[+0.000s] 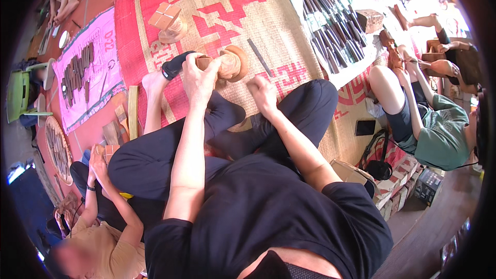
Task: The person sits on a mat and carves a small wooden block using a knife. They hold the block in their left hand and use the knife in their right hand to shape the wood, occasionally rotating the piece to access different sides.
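My left hand (200,81) is closed round the squared end of a carved wooden piece (233,65), which lies tilted over my bent legs. Its other end flares into a round, ridged disc. To the right of that disc is my right hand (263,94), apart from the wood, with its fingers curled in and somewhat blurred; anything inside them is hidden. Beyond my hands, a narrow dark flat bar (259,58) lies on the woven mat. A similar wooden piece (172,30), a square block over a round base, stands farther off to the left.
A red and straw-coloured mat (284,31) spreads ahead. Rows of dark-handled tools (330,26) lie on a white sheet at right, more on a pink cloth (106,46) at left. Co-workers sit close on both sides, hands on wood. A phone (365,127) lies at right.
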The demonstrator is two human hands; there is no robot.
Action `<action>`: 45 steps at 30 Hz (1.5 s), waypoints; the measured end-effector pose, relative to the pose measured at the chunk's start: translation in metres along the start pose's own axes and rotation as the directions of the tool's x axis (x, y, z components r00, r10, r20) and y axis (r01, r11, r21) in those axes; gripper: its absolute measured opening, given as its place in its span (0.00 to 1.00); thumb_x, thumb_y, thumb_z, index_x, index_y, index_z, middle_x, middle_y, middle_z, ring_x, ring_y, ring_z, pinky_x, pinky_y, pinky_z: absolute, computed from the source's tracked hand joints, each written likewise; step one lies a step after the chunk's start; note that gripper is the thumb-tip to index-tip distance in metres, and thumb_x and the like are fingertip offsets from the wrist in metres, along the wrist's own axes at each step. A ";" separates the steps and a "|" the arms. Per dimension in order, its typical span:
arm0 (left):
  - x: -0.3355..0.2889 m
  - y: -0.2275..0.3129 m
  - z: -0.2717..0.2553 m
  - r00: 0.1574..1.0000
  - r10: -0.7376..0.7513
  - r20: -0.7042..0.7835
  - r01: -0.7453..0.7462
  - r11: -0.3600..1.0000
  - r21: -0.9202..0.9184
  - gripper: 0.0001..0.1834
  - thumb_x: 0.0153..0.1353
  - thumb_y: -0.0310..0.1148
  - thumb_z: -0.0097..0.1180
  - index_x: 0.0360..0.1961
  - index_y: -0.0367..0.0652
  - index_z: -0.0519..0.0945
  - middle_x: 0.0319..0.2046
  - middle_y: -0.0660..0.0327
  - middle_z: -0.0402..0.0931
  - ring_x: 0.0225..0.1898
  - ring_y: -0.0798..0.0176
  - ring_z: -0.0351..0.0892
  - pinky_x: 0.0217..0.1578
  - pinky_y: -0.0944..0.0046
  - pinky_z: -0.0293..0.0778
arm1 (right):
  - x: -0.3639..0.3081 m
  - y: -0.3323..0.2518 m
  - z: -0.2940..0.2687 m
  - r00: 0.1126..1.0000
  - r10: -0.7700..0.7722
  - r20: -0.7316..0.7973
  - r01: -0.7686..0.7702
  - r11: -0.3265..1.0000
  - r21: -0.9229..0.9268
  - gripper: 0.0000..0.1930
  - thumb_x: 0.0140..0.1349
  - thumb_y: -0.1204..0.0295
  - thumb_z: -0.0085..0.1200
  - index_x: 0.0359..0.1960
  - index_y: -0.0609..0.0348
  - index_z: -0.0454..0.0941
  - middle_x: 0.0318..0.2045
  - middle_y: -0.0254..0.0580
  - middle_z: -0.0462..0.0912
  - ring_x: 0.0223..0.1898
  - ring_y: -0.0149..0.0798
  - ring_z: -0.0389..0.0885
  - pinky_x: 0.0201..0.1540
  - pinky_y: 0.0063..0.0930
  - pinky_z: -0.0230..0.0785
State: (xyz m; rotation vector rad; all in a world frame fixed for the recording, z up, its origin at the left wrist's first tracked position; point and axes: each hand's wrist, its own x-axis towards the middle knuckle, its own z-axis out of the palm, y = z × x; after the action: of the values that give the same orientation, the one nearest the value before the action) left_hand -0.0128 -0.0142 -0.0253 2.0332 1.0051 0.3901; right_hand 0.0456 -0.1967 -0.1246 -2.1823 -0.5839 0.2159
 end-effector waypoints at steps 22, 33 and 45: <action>-0.018 0.017 0.006 0.995 0.098 0.026 -0.099 0.995 0.028 0.27 0.51 0.48 0.68 0.47 0.46 0.73 0.44 0.53 0.73 0.47 0.49 0.77 0.47 0.51 0.73 | 0.077 -0.011 -0.001 0.988 -0.094 -0.120 0.093 0.996 -0.017 0.05 0.61 0.69 0.54 0.31 0.55 0.79 0.29 0.49 0.80 0.34 0.51 0.82 0.37 0.43 0.73; -0.011 0.011 0.001 0.999 0.043 0.022 -0.045 0.997 0.057 0.29 0.52 0.50 0.66 0.49 0.45 0.73 0.46 0.51 0.73 0.47 0.48 0.77 0.48 0.52 0.72 | 0.041 -0.017 -0.016 0.990 0.021 -0.138 -0.017 0.999 0.033 0.04 0.61 0.69 0.56 0.34 0.54 0.78 0.30 0.44 0.82 0.34 0.50 0.82 0.38 0.43 0.72; -0.006 0.022 0.003 1.000 -0.012 0.029 0.009 0.995 0.096 0.32 0.50 0.53 0.66 0.50 0.45 0.73 0.49 0.48 0.73 0.50 0.46 0.76 0.50 0.52 0.72 | -0.018 0.009 0.021 0.999 0.026 0.034 -0.022 0.991 -0.130 0.04 0.62 0.72 0.54 0.38 0.53 0.77 0.30 0.46 0.81 0.36 0.49 0.83 0.37 0.41 0.72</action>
State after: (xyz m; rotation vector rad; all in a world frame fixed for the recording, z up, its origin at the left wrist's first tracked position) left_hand -0.0035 -0.0288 -0.0095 2.1129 1.0334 0.3102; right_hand 0.0254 -0.1951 -0.1454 -2.3156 -0.6066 0.2355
